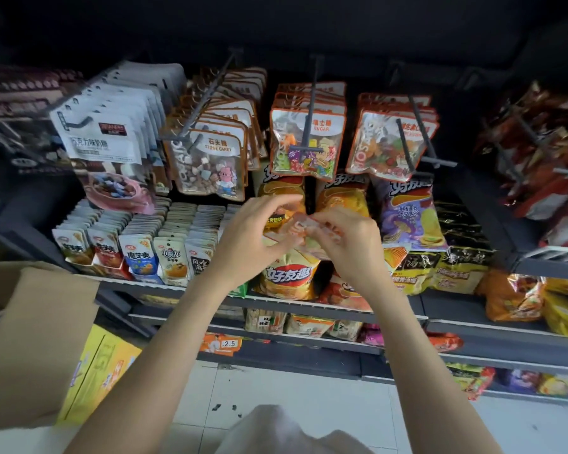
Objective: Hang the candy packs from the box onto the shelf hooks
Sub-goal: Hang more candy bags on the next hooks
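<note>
Holding one candy pack (304, 228) between both hands, I am keeping it in front of the chip bags (287, 273), just below the row of hanging candy packs. My left hand (253, 239) is pinching the pack's left edge with curled fingers and thumb, and my right hand (350, 244) is pinching its right edge the same way; the pack is blurred, so I cannot tell where its hang hole is facing. Above the pack, three shelf hooks are carrying orange-edged packs: the stone candy row (210, 162) up and to the left, the sugar row (307, 142) straight above on its hook (310, 126), and a third row (391, 142) up and to the right. The cardboard box (36, 342) is sitting well to the lower left of the pack.

I am judging this as the step between picking and hanging: the pack is out of the box but not yet on any hook. The next move is calling for me to match the pack to its row, lift it to that hook's tip, line the hole up and slide it back.
</note>
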